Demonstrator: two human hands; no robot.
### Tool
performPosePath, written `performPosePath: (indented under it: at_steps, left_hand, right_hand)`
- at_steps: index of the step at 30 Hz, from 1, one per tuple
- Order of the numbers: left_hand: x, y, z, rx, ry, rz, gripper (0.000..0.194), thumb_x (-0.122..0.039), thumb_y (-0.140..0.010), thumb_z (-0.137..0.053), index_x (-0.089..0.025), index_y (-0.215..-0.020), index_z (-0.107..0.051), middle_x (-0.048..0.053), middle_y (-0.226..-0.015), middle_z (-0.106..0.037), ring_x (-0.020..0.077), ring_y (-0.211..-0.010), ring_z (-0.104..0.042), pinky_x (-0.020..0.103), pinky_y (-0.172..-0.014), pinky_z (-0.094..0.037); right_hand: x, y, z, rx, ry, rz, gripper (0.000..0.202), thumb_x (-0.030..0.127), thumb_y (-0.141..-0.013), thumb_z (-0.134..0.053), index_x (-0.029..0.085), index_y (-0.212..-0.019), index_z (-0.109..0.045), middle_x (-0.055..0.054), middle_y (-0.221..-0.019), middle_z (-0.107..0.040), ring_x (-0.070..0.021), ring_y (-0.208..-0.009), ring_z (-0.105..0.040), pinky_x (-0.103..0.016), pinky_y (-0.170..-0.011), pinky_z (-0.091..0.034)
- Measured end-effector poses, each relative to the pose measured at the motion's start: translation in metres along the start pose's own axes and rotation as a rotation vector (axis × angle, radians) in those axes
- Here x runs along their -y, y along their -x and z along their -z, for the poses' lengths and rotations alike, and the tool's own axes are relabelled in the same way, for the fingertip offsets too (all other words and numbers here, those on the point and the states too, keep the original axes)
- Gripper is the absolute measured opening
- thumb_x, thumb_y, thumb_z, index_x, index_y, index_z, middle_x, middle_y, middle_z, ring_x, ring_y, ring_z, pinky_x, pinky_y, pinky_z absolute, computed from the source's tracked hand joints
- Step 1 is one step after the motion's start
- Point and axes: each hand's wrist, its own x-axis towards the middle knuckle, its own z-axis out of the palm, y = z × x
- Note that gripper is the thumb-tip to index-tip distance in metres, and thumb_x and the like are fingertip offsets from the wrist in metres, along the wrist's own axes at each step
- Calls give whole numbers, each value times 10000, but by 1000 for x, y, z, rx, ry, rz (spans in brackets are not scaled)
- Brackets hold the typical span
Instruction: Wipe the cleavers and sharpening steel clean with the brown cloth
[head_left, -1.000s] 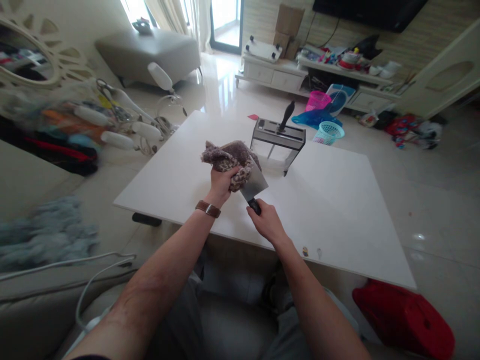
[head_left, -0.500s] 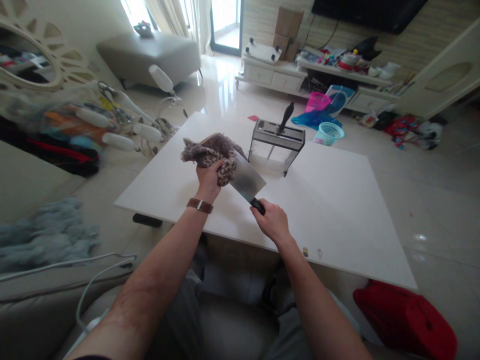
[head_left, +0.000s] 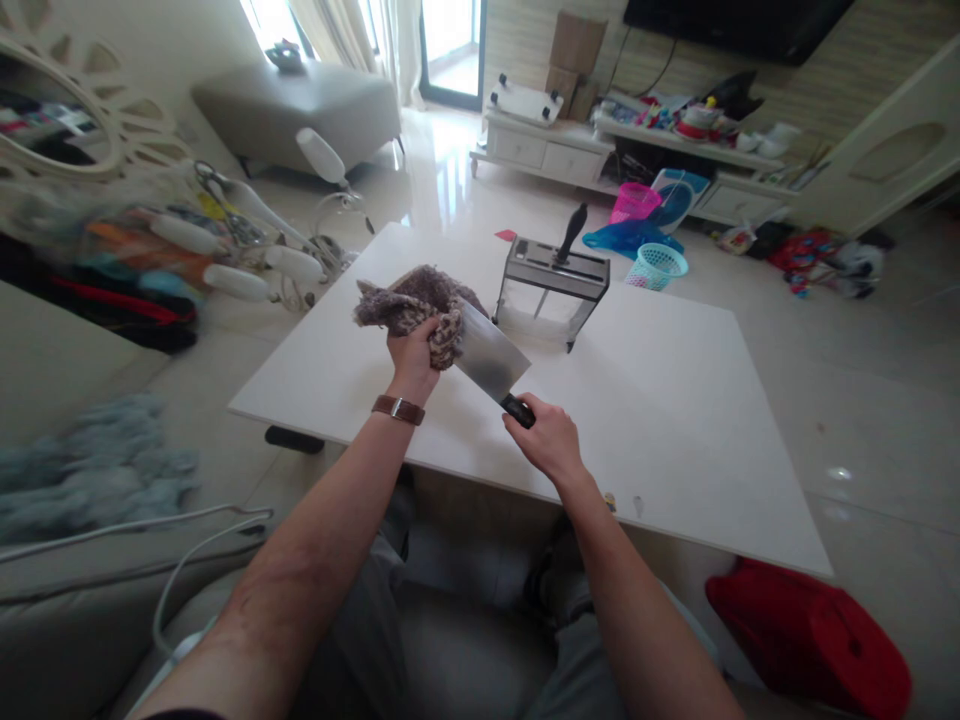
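Observation:
My right hand (head_left: 547, 436) is closed round the black handle of a cleaver (head_left: 491, 358), its broad metal blade slanting up and to the left. A bunched, fuzzy brown-and-white cloth (head_left: 420, 298) is gripped in my left hand (head_left: 412, 358), which wears a brown strap at the wrist. The cloth lies against the blade's far end and hides that part of it. Both hands are above the white table (head_left: 660, 420). Just beyond the blade stands a knife block (head_left: 551, 285) with clear sides and a dark frame, and one black handle sticks up out of its top.
A small red piece (head_left: 505, 235) lies at the table's far edge. Past the table are a light blue basket (head_left: 658, 266) and a pink basket (head_left: 634, 203). White lamp arms (head_left: 289, 265) stand off to the left. A red stool or bag (head_left: 806, 635) is by the near right corner.
My left hand and the cloth have shifted slightly left along the blade, toward its far end. The right hand with the cleaver has barely moved.

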Motion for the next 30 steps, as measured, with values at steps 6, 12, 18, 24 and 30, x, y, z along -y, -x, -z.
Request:
performPosePath:
  at_steps: [6,12,18,24,30]
  left_hand:
    - [-2,0,-1,-67,21,4,349,-105,-546,-847,-180,-844,-680,19,-905,-775,215,-883,-759,346,-812,-647]
    - [3,5,-2,-17,3,63,332,-135,-596,-851,-188,-879,-686,35,-950,-782,245,-970,-761,386,-868,-641]
    - [12,20,-5,48,-4,120,379,-167,-546,-886,-182,-877,-702,41,-934,-790,236,-924,-763,367,-836,-637]
    - [21,44,-7,175,-39,205,419,-199,-506,-905,-178,-867,-693,35,-882,-781,212,-848,-752,349,-801,-624]
    - [29,68,-9,296,-125,300,467,-209,-483,-920,-164,-889,-694,61,-874,-776,247,-905,-752,385,-855,-603]
  right_hand:
    - [-3,0,-2,-32,-103,-8,244,434,-901,-633,324,-1077,-761,-26,-950,-801,-246,-893,-719,-293,-727,-429]
    - [-2,1,-5,-83,-186,22,263,458,-930,-625,294,-1088,-757,-42,-918,-797,-250,-862,-723,-299,-737,-438]
    - [-1,-1,-8,-115,-279,69,264,434,-953,-616,257,-1103,-741,-65,-964,-793,-251,-899,-719,-299,-779,-453]
    - [1,-3,-13,-118,-280,71,304,456,-968,-568,226,-1124,-691,-81,-930,-771,-253,-846,-698,-305,-747,-442]
    - [4,-2,-10,-121,-213,43,360,285,-894,-512,219,-1243,-568,-62,-891,-747,-270,-763,-681,-321,-696,-424]
